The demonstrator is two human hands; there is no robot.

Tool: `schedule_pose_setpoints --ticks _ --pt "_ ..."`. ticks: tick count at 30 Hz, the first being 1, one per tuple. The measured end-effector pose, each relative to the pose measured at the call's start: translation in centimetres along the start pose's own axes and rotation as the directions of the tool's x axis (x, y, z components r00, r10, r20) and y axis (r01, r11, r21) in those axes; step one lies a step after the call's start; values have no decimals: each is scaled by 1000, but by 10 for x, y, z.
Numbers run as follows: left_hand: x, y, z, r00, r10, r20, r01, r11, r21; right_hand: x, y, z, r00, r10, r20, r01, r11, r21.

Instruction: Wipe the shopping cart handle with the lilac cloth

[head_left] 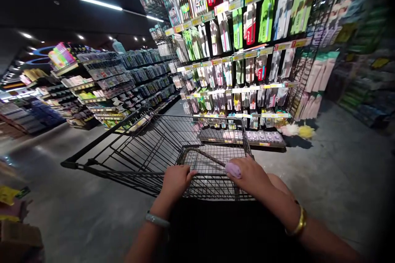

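A black wire shopping cart (92,168) stands in front of me, its basket showing only bare mesh. My left hand (176,178) is closed over the near edge of the cart, with the thumb lying along it. Farther right, my right hand (251,176) is closed at the same edge, its fingers mostly hidden from above. A soft lilac item (233,170) shows at the thumb side of that hand; whether it is held or worn, I cannot tell.
Just beyond the cart rises a rack of packaged toothbrushes (237,28) with a low base (268,141). Stocked shelves (108,74) line the left side, and blurred shelves (367,70) stand at right. Grey floor (327,189) runs around the cart. A cardboard box (21,236) sits at lower left.
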State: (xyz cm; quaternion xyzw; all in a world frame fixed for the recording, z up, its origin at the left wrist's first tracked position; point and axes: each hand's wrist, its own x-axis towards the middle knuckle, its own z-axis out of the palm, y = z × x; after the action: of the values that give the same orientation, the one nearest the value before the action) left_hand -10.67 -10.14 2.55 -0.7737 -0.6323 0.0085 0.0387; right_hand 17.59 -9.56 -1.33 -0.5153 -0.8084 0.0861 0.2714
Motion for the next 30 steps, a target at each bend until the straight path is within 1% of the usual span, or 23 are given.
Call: schedule_pose_setpoints --ticks 2,5,7,8,11,13,14,15,18,21,23,26,28,30 --pt "0 0 -2 1000 23 14 -23 1000 -4 3 -23 16 998 -55 -13 55 997 50" --pt "-1 -1 -3 999 44 -12 -44 999 -17 6 -59 44 988 -152 -21 153 985 79" --pt "-4 -1 -2 998 52 -43 -53 998 -32 10 -73 56 981 -192 -8 192 980 54" --pt "-5 -2 -1 997 55 -61 -57 997 -45 12 -75 58 981 -195 4 195 980 38" --pt "-9 -8 -2 992 92 -90 -103 986 -132 18 -67 56 986 -158 43 158 987 1" --pt "-12 -21 -6 989 102 -109 -121 975 -185 19 -55 50 989 -137 60 137 991 1" --pt "-14 -30 -8 988 88 -127 -111 975 -191 19 -49 47 989 -130 66 130 991 6" --pt "-16 -41 -11 987 60 -147 -86 979 -183 20 -44 44 990 -124 72 123 992 12" --pt "-22 -77 -15 980 -62 -188 41 993 -114 20 -30 36 991 -103 80 102 995 24" --pt "-24 -102 -11 981 -130 -147 127 991 -30 24 -13 28 992 -93 82 90 995 43" --pt "-21 -105 -8 987 -132 -91 134 991 20 28 0 22 991 -92 93 84 993 86" --pt "-10 -95 -6 990 -141 -7 141 988 59 35 13 12 991 -85 100 70 988 137" --pt "-1 -84 -7 987 -158 26 155 985 78 43 9 11 993 -78 91 67 991 119" --pt "7 -73 -9 983 -176 43 171 981 95 54 -10 17 991 -94 92 86 993 83"
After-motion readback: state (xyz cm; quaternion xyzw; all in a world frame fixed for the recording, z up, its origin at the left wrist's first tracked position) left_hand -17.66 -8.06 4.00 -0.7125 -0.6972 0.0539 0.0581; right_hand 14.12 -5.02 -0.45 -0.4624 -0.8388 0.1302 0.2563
